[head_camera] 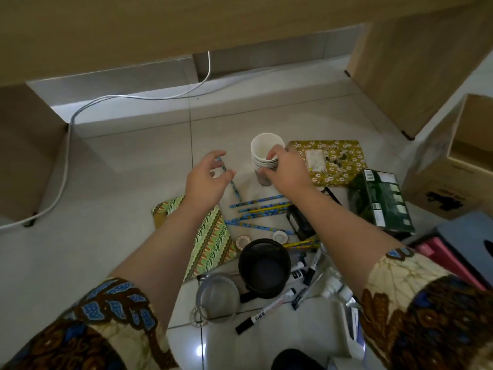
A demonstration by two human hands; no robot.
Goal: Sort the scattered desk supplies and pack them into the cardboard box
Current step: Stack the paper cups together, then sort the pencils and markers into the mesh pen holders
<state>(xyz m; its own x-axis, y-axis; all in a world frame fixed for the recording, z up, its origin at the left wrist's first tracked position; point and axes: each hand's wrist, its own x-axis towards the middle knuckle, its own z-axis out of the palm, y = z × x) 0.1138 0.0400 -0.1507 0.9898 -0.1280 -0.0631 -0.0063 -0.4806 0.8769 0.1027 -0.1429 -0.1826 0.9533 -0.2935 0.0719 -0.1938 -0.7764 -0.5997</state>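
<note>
Right hand: the right hand (286, 169) is gripping the stack of paper cups (262, 153), fingers curling round its lower rims
Left hand: the left hand (206, 180) is hovering over a blue pencil (234, 189), fingers spread and loosely curved, holding nothing
Box: the cardboard box (458, 161) is standing at the right edge, well apart from the cups
Risk, cups: a squeeze on the lower rims alone is likely leaving the top cup free to tilt or slip off during the carry
Risk, path: a low sweep is threatening to scatter the loose pencils (261, 209)
Surface: glossy floor tiles (133, 169) are letting round things roll
Room: a wooden desk (160, 22) is overhanging, and a white cable (106, 100) is trailing along the wall
</note>
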